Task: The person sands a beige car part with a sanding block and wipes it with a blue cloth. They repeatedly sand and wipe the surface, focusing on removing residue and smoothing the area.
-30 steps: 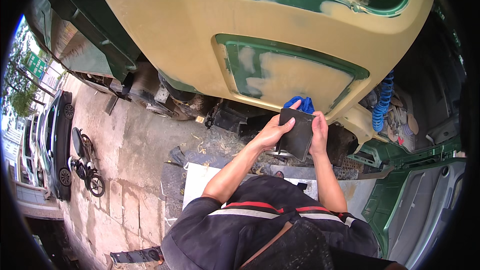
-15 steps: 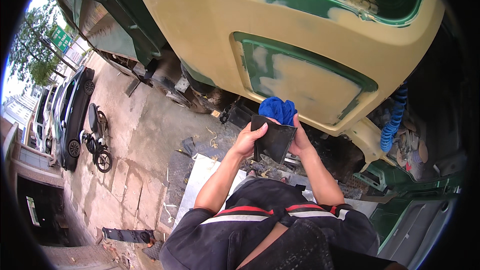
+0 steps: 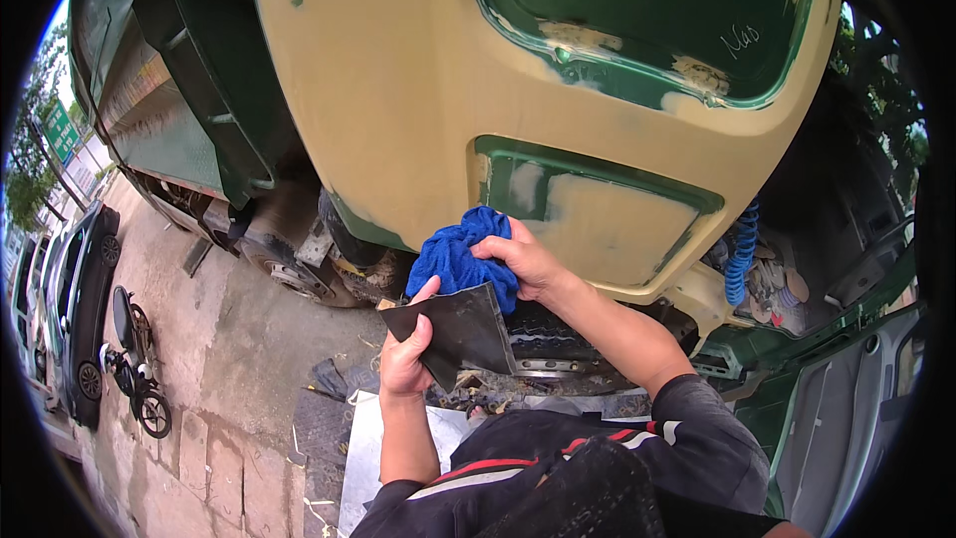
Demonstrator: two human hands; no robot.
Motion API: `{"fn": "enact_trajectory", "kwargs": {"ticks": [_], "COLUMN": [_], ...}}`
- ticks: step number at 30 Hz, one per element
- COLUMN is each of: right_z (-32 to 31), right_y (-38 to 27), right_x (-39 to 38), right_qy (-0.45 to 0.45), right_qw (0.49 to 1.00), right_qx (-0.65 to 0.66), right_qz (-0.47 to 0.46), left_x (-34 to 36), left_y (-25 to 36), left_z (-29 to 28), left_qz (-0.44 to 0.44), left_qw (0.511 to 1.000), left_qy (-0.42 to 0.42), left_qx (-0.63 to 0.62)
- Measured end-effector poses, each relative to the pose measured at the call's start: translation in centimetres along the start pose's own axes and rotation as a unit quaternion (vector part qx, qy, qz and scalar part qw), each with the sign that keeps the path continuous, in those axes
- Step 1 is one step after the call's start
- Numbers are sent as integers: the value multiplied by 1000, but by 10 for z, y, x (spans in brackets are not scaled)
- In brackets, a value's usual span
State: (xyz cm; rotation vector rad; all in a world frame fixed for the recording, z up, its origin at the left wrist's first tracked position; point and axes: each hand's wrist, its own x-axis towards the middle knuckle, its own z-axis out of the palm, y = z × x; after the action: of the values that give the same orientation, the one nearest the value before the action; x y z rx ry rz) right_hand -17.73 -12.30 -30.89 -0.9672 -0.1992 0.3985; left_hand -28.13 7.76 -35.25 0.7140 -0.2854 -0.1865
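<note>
My left hand (image 3: 404,354) pinches a thin, dark sheet (image 3: 460,331), its thumb lying on the near face. The sheet is bent, with a flap hanging down; its exact kind does not show. Above and behind it is a bunched blue cloth (image 3: 446,257), gripped by my right hand (image 3: 530,261) from the right side. The fingertips of my left hand also reach the cloth behind the sheet. Both hands are in front of a cab's rear wall (image 3: 388,90), coated beige with green patches. A recessed panel (image 3: 607,224) lies beyond my right hand.
A coiled blue hose (image 3: 743,254) hangs at the cab's right edge, near an opened door (image 3: 846,418). Left stand a truck wheel (image 3: 284,269), a motorcycle (image 3: 139,364) and a dark car (image 3: 92,314). A pale board (image 3: 373,458) lies by my feet.
My hands have moved left and apart. The right hand has left the dark sheet's edge and now grips the blue cloth; the left keeps the sheet. The view has turned toward the cab.
</note>
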Motion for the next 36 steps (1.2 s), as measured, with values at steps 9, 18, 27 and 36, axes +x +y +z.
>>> {"fn": "enact_trajectory", "kwargs": {"ticks": [9,18,27,36], "right_z": [127,108,27,-30], "right_y": [-185,-272,-234,-284], "right_x": [84,128,66,-54], "right_qy": [-19,172,-32,149], "right_qw": [719,156,267,275], "right_qx": [-400,-784,-808,-742], "right_qz": [-568,-576,-524,-593], "left_x": [-15,11,141,361], "left_y": [17,-41,33,197], "left_z": [-48,-71,64,252], "left_qz": [200,167,366,464], "left_qw": [957,949,909,740], "left_qy": [198,258,111,199], "left_qx": [-65,-77,165,444]}}
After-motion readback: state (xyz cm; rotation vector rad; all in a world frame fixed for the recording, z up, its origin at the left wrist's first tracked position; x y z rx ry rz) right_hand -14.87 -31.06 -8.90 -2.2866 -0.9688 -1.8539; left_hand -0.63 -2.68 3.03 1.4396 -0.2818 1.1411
